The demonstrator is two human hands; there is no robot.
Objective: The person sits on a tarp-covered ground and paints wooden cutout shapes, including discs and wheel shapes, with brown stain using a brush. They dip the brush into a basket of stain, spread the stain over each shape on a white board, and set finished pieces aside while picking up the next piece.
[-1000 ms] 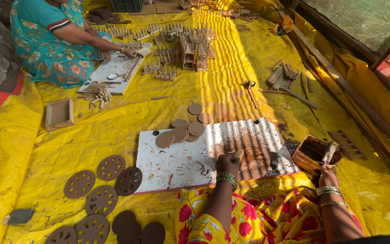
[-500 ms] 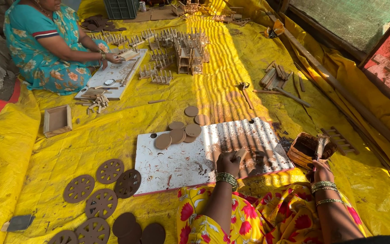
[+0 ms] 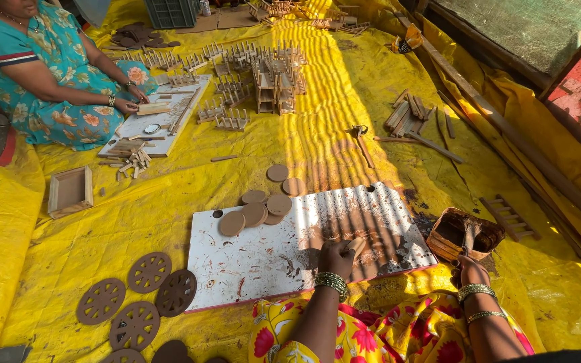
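My left hand [image 3: 336, 259] rests on the paint-smeared white board [image 3: 257, 262] and pinches a small pale wooden piece [image 3: 356, 245] against a brown patch. My right hand [image 3: 472, 269] grips the handle of a brush [image 3: 469, 236], whose bristles stand in a small wooden box of brown paint [image 3: 453, 232] just off the board's right edge. Plain round wooden discs [image 3: 258, 210] lie overlapping at the board's far edge. Bangles ring both wrists.
Brown-painted spoked wheel discs [image 3: 149, 272] lie on the yellow sheet [image 3: 169, 188] to the left. Another seated person [image 3: 48, 81] works at a second white board [image 3: 152, 128] at far left. Stacked small wooden frames [image 3: 267, 77], loose sticks [image 3: 411, 114], an empty wooden tray [image 3: 70, 191] and a hammer-like tool [image 3: 361, 141] lie beyond.
My head has tipped, so the scene sits a little lower in view. My left hand stays on the board with the small piece, and my right hand keeps the brush in the paint box.
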